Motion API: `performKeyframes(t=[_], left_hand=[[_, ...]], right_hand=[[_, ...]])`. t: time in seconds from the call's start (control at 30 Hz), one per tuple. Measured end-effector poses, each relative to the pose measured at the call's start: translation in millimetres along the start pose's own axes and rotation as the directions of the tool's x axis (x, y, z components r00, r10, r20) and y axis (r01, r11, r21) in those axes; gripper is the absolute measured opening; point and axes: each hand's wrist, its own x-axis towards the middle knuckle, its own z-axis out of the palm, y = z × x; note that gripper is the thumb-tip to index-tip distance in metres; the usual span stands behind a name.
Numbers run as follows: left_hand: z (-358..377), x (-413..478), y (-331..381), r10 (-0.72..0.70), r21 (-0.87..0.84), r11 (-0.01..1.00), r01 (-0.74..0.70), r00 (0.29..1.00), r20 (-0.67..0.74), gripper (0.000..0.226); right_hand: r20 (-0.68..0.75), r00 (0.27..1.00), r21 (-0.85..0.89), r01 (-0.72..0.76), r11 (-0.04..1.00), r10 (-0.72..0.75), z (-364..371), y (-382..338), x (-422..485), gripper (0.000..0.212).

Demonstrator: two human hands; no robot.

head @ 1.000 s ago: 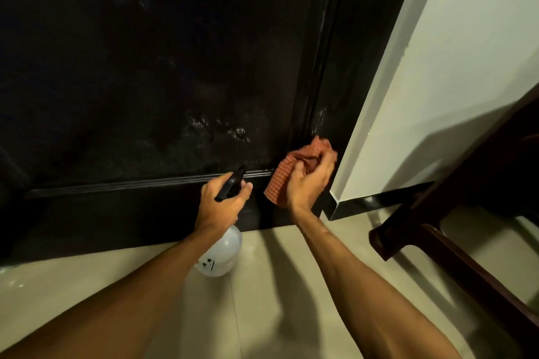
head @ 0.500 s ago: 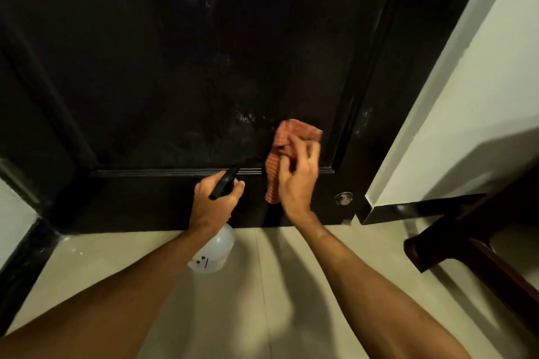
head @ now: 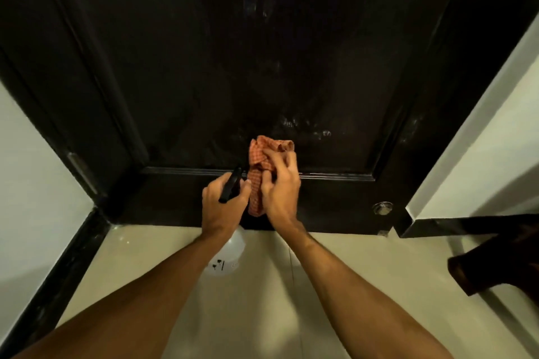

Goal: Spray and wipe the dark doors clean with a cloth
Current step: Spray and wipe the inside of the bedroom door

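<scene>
Both hands are working low on the dark door (head: 204, 67). Right hand (head: 280, 189) is clutching the cloth (head: 259, 154) against it; left hand (head: 223, 207) fingers (head: 246, 183), at 9 o'clock, are gripping the spray bottle (head: 226, 256).

pale tiled floor (head: 262, 315), white walls (head: 481, 131)

So the glossy black panelled door (head: 204, 67) has pale greyish smears all over it. The crumpled orange-red cloth (head: 258, 154) has a fine checked pattern, darker lines on lighter orange. The round white plastic spray bottle (head: 227, 253) has a black trigger top and tiny black markings. Also a cream tiled floor (head: 262, 315), off-white painted walls (head: 29, 169), a black skirting strip (head: 58, 271), 1 small silver metal stud (head: 382, 208) and some dark brown wooden furniture (head: 495, 256).
</scene>
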Motion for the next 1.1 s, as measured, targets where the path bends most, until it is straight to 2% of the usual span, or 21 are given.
performKeyframes(t=[0.07,0.13,0.2,0.23,0.3,0.37,0.4,0.47,0.53,0.6,0.67,0.7,0.73,0.77,0.8,0.87,0.9,0.93,1.0,1.03,1.1], left_hand=[[-7,1,1,-0.007,0.002,1.000,0.007,1.000,-0.020,0.028],[-13,2,1,-0.004,0.002,1.000,0.004,1.000,-0.026,0.027],[-19,2,0,-0.008,-0.015,1.000,0.007,0.999,-0.039,0.028],[-23,3,-1,-0.011,-0.015,1.000,0.011,0.998,-0.057,0.027],[-29,7,-6,-0.013,0.000,1.000,0.013,0.996,-0.084,0.024],[-35,9,-12,0.006,-0.007,1.000,-0.007,0.994,-0.107,0.018],[-37,10,-12,0.012,-0.010,1.000,-0.013,0.992,-0.126,0.022],[-40,12,-15,0.015,-0.012,1.000,-0.017,0.990,-0.138,0.033],[-41,10,-15,0.040,-0.016,0.999,-0.042,0.991,-0.131,0.031],[-41,10,-11,0.030,-0.042,0.999,-0.035,0.994,-0.110,0.029],[-38,11,-5,0.042,-0.052,0.998,-0.047,0.995,-0.093,0.026],[-37,12,-5,0.051,-0.062,0.996,-0.057,0.995,-0.084,0.024],[-35,13,-1,0.063,-0.074,0.995,-0.068,0.996,-0.069,0.024],[-33,13,2,0.073,-0.089,0.993,-0.078,0.996,-0.056,0.025],[-30,12,6,0.087,-0.104,0.990,-0.091,0.995,-0.040,0.025],[-24,12,12,0.113,-0.132,0.985,-0.114,0.993,-0.012,0.024],[-19,11,14,0.124,-0.140,0.983,-0.122,0.992,0.003,0.023],[-15,10,15,0.128,-0.144,0.982,-0.125,0.992,0.015,0.023],[-5,7,20,0.140,-0.150,0.980,-0.132,0.989,0.046,0.022],[1,5,21,0.145,-0.149,0.980,-0.135,0.988,0.060,0.021],[13,4,26,0.144,-0.158,0.979,-0.130,0.986,0.081,0.019]], right_hand=[[-0.182,0.983,0.022,-0.033,0.999,0.037,-4,0,7,0.050],[-0.407,0.906,0.031,-0.115,0.993,0.117,-11,10,15,0.049],[-0.485,0.859,0.014,-0.182,0.983,0.166,-12,15,18,0.049],[-0.431,0.892,-0.047,-0.169,0.984,0.133,-7,12,15,0.050],[-0.129,0.991,-0.166,0.010,0.986,-0.031,10,0,5,0.050],[0.240,0.954,-0.203,0.231,0.952,-0.180,29,-8,-6,0.048],[0.306,0.925,-0.203,0.293,0.934,-0.224,33,-10,-8,0.046],[0.164,0.965,-0.124,0.228,0.966,-0.206,27,-11,1,0.046],[-0.144,0.982,-0.062,0.115,0.991,-0.123,5,-11,19,0.044],[-0.475,0.877,-0.068,0.049,0.996,-0.076,-24,-10,50,0.045],[-0.602,0.796,-0.085,0.023,0.996,-0.070,-39,-13,74,0.052],[-0.584,0.806,-0.146,0.015,0.989,-0.099,-36,-17,75,0.049],[-0.487,0.862,-0.220,0.034,0.975,-0.141,-30,-18,68,0.042],[-0.317,0.925,-0.341,0.094,0.935,-0.209,-19,-13,54,0.038],[-0.118,0.950,-0.485,0.201,0.851,-0.291,-11,-6,37,0.045],[0.225,0.908,-0.626,0.413,0.661,-0.354,-6,17,16,0.073],[0.269,0.900,-0.642,0.434,0.632,-0.344,-12,29,16,0.080],[0.234,0.923,-0.661,0.382,0.646,-0.307,-21,37,18,0.082],[0.014,0.977,-0.631,0.175,0.756,-0.214,-46,39,22,0.077],[-0.123,0.979,-0.559,0.067,0.826,-0.162,-57,41,25,0.071],[-0.378,0.926,-0.284,-0.106,0.953,-0.009,-75,47,38,0.067]])
